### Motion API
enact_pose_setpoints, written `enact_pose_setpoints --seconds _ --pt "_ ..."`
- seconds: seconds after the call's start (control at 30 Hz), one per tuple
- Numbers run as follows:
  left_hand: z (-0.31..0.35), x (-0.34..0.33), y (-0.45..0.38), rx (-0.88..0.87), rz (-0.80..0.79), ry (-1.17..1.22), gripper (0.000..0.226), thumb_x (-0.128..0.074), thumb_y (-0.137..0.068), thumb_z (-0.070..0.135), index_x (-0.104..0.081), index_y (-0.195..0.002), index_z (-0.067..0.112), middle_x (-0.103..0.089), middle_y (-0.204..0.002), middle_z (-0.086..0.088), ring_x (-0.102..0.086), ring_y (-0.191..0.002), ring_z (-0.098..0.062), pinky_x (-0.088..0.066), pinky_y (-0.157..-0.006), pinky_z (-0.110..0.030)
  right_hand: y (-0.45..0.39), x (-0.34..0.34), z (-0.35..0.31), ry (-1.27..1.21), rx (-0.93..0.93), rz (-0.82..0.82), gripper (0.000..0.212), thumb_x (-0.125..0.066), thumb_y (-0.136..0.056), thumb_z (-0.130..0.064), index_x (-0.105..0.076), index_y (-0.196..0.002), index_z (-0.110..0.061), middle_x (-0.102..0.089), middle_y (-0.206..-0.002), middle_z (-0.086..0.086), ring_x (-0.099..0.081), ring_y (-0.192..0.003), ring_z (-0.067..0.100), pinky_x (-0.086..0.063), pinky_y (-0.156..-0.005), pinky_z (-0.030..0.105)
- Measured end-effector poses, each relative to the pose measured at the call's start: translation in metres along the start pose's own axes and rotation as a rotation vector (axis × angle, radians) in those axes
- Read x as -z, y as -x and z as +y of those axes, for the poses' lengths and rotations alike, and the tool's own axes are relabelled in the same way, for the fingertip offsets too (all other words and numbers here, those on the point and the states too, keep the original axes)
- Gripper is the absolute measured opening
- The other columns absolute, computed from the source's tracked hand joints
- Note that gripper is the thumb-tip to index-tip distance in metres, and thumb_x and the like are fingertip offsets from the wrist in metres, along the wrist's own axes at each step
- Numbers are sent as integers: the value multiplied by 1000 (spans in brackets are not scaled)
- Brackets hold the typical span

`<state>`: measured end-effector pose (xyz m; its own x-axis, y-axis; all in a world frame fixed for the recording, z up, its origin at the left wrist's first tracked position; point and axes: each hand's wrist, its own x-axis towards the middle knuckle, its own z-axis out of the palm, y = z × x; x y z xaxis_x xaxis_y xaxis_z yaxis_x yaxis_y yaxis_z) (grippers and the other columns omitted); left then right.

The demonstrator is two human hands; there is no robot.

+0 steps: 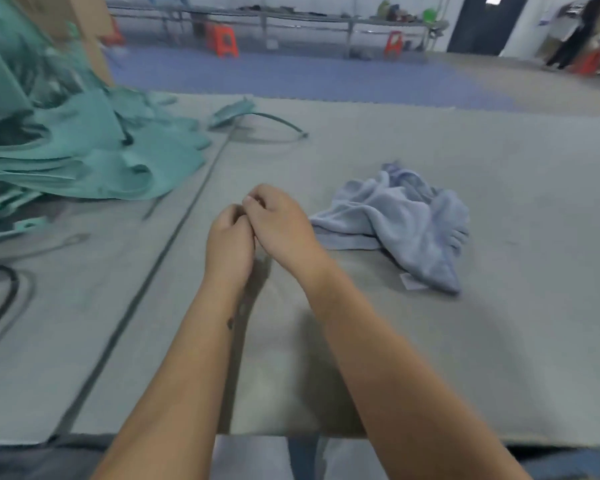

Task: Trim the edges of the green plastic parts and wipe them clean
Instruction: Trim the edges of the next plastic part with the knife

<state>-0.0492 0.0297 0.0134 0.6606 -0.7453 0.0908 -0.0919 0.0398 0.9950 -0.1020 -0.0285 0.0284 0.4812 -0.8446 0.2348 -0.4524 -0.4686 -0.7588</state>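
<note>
At a workshop table covered in grey matting, we see open surface stretching right and toward the near edge, with a dark seam running diagonally across the left half. The far edge of the table meets a blue floor, beyond which stand orange stools and a long bench. A heap of green plastic parts crowds the far left corner, spilling toward the seam, and thin green trimmed strips curl on the table just beyond it. A crumpled pale blue cloth lies right of centre, near the hands but apart from them. The left hand and right hand meet at mid-table, touching, fingers of both curled inward; motion blur keeps us from telling whether they pinch anything between them. A dark cable loop rests at the left edge.
</note>
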Motion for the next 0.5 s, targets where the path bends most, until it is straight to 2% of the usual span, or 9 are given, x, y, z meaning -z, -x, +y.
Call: enact_pose_setpoints --seconds 0.1,0.2,0.27,0.37,0.43,0.5 --pt "-19 16 -17 16 57 -242 23 -45 -88 31 -64 -82 19 -68 -80 0 -63 -78 -19 -48 -71 -41 -5 -14 3 167 31 -65 23 -38 -98 -30 -58 -99 -18 -62 -97 4 -58 -90 25 -46 -73 37" --pt "-24 13 -26 3 -2 -446 21 -44 -79 38 -62 -79 27 -67 -77 8 -63 -81 -19 -48 -69 -34 0 -16 19 48 3 -50 26 -39 -99 -27 -60 -99 -11 -62 -94 7 -59 -90 28 -44 -75 35" --pt "-17 12 -38 4 -18 -505 17 -46 -75 33 -62 -78 28 -65 -79 9 -62 -85 -20 -45 -71 -30 3 -11 28 24 11 -40 26 -42 -99 -26 -61 -97 -10 -61 -93 7 -58 -91 27 -44 -77 35" --pt "-6 21 -58 -125 171 -622 22 -48 -83 18 -68 -89 27 -59 -111 -5 -50 -111 -26 -40 -89 -30 2 -6 35 82 59 -46 21 -50 -95 -22 -66 -100 -9 -63 -100 8 -56 -96 24 -40 -83 35" --pt "-2 35 -76 -260 289 -813 26 -50 -85 15 -71 -94 25 -47 -133 -12 -32 -130 -31 -27 -105 -30 0 -6 36 123 81 -64 22 -52 -94 -20 -67 -106 -10 -61 -106 9 -55 -101 23 -36 -84 30" --pt "-6 52 -90 -304 294 -968 26 -51 -88 17 -72 -101 26 -32 -153 -12 -13 -145 -31 -13 -116 -34 0 -7 37 157 95 -75 23 -53 -93 -21 -67 -107 -10 -60 -108 9 -53 -104 23 -35 -85 28"
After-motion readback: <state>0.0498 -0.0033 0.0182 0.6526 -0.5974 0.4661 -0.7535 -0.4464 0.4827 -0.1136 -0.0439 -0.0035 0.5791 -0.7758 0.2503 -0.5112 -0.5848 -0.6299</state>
